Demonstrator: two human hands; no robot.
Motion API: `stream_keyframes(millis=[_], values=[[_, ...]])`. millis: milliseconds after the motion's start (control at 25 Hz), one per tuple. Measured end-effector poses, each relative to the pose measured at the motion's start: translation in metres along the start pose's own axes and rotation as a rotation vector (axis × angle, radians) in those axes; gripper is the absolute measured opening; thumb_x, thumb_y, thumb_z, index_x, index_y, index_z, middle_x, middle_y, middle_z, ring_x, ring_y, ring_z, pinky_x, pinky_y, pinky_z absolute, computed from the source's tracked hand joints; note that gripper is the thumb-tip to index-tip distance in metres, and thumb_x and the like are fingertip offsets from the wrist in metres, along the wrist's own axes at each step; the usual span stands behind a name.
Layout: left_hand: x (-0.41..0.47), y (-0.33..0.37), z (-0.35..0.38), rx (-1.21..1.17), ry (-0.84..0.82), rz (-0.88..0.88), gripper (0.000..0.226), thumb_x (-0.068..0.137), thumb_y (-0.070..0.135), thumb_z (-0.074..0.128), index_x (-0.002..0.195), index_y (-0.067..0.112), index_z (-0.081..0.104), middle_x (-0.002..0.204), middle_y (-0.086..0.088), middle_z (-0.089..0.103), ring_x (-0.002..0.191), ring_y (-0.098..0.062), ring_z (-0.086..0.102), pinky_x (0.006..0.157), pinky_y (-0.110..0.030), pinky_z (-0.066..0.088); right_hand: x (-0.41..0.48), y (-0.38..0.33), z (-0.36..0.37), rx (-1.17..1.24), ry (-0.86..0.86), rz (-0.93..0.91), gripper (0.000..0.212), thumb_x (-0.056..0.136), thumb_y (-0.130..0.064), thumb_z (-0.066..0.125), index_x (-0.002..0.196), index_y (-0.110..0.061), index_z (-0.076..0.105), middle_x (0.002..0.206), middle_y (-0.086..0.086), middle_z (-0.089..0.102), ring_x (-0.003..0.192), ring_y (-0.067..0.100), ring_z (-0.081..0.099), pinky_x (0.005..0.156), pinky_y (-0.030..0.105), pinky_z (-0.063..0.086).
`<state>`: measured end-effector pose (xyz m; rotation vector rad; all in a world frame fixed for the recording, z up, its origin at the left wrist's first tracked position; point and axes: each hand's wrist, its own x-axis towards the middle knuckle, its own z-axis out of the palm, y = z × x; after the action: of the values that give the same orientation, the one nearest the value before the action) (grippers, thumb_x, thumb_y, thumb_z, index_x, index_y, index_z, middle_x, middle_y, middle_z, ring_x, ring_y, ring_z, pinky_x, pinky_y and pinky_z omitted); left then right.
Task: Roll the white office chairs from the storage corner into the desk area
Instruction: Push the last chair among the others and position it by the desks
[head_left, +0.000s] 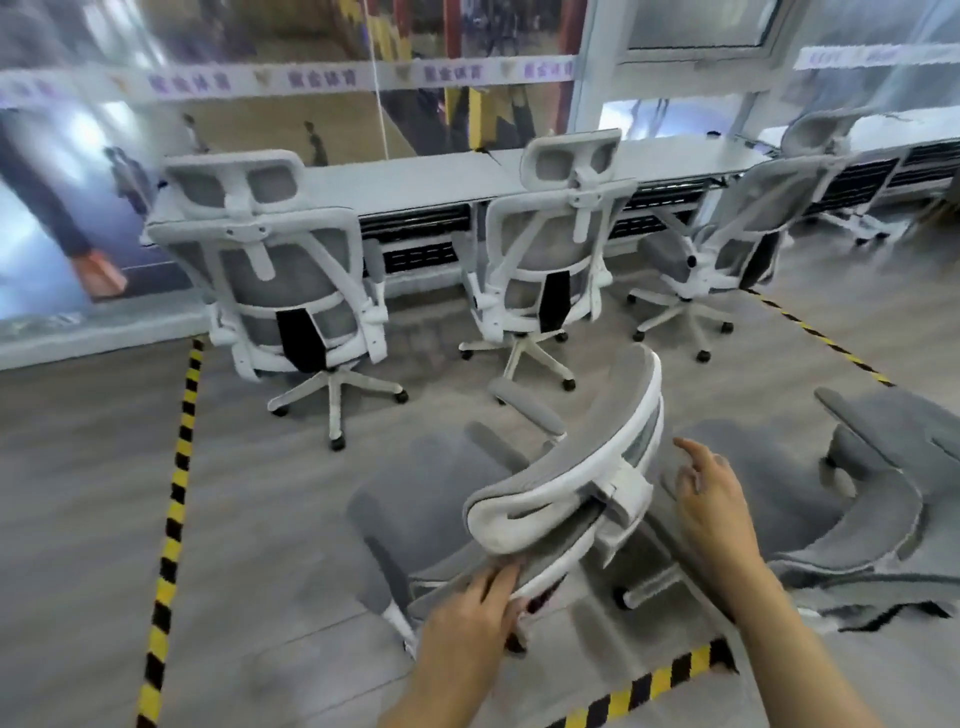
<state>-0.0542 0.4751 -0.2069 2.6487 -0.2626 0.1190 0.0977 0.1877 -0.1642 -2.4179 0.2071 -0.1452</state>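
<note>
Chair (519, 499) under your hands is the one that matters: from the head camera it sits directly below you, just inside the yellow-and-black floor tape (176, 483), its seat facing away from you toward the long white surface (415, 179) by the glass wall. Its headrest (566, 483) runs as a curved bar from lower left to upper right across your view, so its long axis lies slantwise to your forearms rather than square to them. Your left hand (467, 613) is the nearer one; its fingers (498, 577) are curled onto the top edge of the backrest just below the low end of the headrest, gripping the frame. Your right hand (711, 499) hovers beside the headrest mount, fingers spread and released, touching nothing that can be seen. Three more chairs (540, 260) are already parked along the surface, with a gap between the two on the left straight ahead. Judging from this, the push goes forward and slightly left; bring your right hand onto the high end of the backrest first, or a left-only shove will likely swivel the chair toward the second loose chair (878, 493) at your right.
</note>
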Motion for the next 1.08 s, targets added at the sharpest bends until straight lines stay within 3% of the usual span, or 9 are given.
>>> stream_keyframes(millis=[120,200,280,400,520,640,760,920,1080], values=[[-0.024,-0.012,-0.008,0.100,0.070,-0.089,0.030,0.093,0.049,0.044,0.114,0.034,0.060,0.095,0.012,0.070,0.067,-0.013,0.064,0.051,-0.024,0.049,0.030,0.023,0.011,-0.090,-0.143,-0.136,0.047,0.103,-0.021,0.046,0.150,-0.021,0.045,0.153,0.016,0.042,0.143,0.034,0.038,0.115,0.049,0.033],[-0.042,-0.035,-0.028,0.107,0.106,-0.193,0.034,0.098,0.058,0.036,0.115,0.038,0.059,0.101,0.013,0.065,0.081,-0.013,0.063,0.061,-0.026,0.051,0.032,0.027,0.023,-0.151,-0.202,-0.213,0.049,0.104,-0.041,0.037,0.149,-0.023,0.045,0.161,0.012,0.035,0.150,0.030,0.029,0.119,0.052,0.026],[-0.059,-0.063,-0.047,0.093,0.102,-0.297,0.038,0.099,0.061,0.033,0.115,0.037,0.058,0.106,0.013,0.061,0.092,-0.015,0.062,0.071,-0.025,0.049,0.023,0.024,0.039,-0.189,-0.264,-0.317,0.065,0.098,-0.059,0.022,0.144,-0.023,0.049,0.165,0.009,0.027,0.154,0.027,0.020,0.122,0.052,0.017],[-0.077,-0.084,-0.077,0.114,0.147,-0.386,0.034,0.097,0.058,0.042,0.114,0.033,0.058,0.109,0.013,0.055,0.095,-0.016,0.059,0.077,-0.028,0.047,-0.006,0.002,0.064,-0.098,-0.310,-0.429,0.085,0.095,-0.071,0.011,0.136,-0.010,0.054,0.161,0.021,0.028,0.154,0.031,0.011,0.125,0.050,0.013],[-0.086,-0.091,-0.079,0.122,0.220,-0.580,0.048,0.088,0.073,0.045,0.110,0.031,0.057,0.109,0.010,0.051,0.102,-0.017,0.053,0.083,-0.035,0.049,-0.036,-0.021,0.085,-0.073,-0.362,-0.492,0.084,0.092,-0.076,0.017,0.132,-0.012,0.052,0.158,0.021,0.028,0.154,0.030,0.004,0.126,0.047,0.009],[-0.103,-0.117,-0.067,0.143,0.256,-0.744,0.071,0.087,0.082,0.030,0.129,0.029,0.054,0.140,-0.005,0.046,0.141,-0.027,0.031,0.109,-0.046,0.040,-0.044,-0.047,0.105,-0.102,-0.428,-0.555,0.082,0.088,-0.081,0.024,0.136,-0.020,0.049,0.160,0.012,0.025,0.154,0.026,0.000,0.126,0.045,0.008],[-0.124,-0.161,-0.079,0.137,0.238,-0.772,0.084,0.087,0.084,0.017,0.143,0.027,0.043,0.159,-0.016,0.027,0.153,-0.029,-0.001,0.124,-0.049,0.013,-0.056,-0.079,0.131,-0.093,-0.439,-0.596,0.080,0.085,-0.085,0.027,0.131,-0.023,0.051,0.156,0.007,0.032,0.154,0.025,0.006,0.125,0.047,0.015],[-0.129,-0.221,-0.119,0.079,0.264,-0.725,0.094,0.082,0.088,0.013,0.142,0.024,0.045,0.162,-0.019,0.017,0.153,-0.028,-0.008,0.124,-0.049,0.006,-0.073,-0.124,0.171,-0.076,-0.388,-0.582,0.075,0.084,-0.088,0.032,0.119,-0.025,0.055,0.136,-0.002,0.047,0.150,0.025,0.019,0.122,0.045,0.024],[-0.113,-0.281,-0.160,0.040,0.193,-0.675,0.091,0.081,0.088,0.019,0.140,0.024,0.047,0.159,-0.017,0.023,0.152,-0.025,-0.005,0.124,-0.044,0.005,-0.083,-0.169,0.205,-0.032,-0.400,-0.474,0.077,0.082,-0.088,0.036,0.121,-0.024,0.054,0.137,-0.004,0.043,0.152,0.021,0.011,0.123,0.045,0.023]])
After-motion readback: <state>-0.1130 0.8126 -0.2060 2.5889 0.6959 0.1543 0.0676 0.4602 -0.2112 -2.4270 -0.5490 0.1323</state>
